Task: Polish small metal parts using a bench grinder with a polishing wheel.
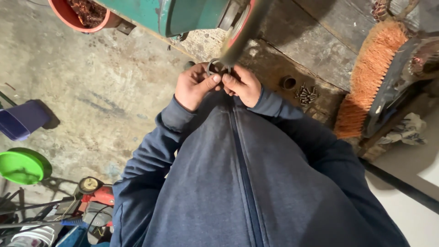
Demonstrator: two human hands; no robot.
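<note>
The metal ring (pixel 217 67) is being held up against the spinning wire wheel (pixel 241 32) of the green bench grinder (pixel 176 13), pinched between both hands just in front of the person's chest. The left hand (pixel 194 86) is clamping the ring's near left edge between thumb and forefinger, and the right hand (pixel 242 84) is clamping the right edge the same way, fingers closed tight on it. Judging by the blur of the wheel, the ring's rim is being brushed or cleaned at this step; turning it a little to bring up a fresh stretch of rim would call for a firm pinch with fingertips kept clear of the wheel. To the right, a small heap of dark screws (pixel 306 94) and a short metal bush (pixel 288 82) are lying on the worn wooden bench (pixel 315 41), with an orange-bristled broom (pixel 366 77) leaning beside them. No labels or packages are showing; a red tub (pixel 68 16), a purple bin (pixel 23 120) and a green round lid (pixel 20 165) are sitting on the concrete floor (pixel 105 91).
</note>
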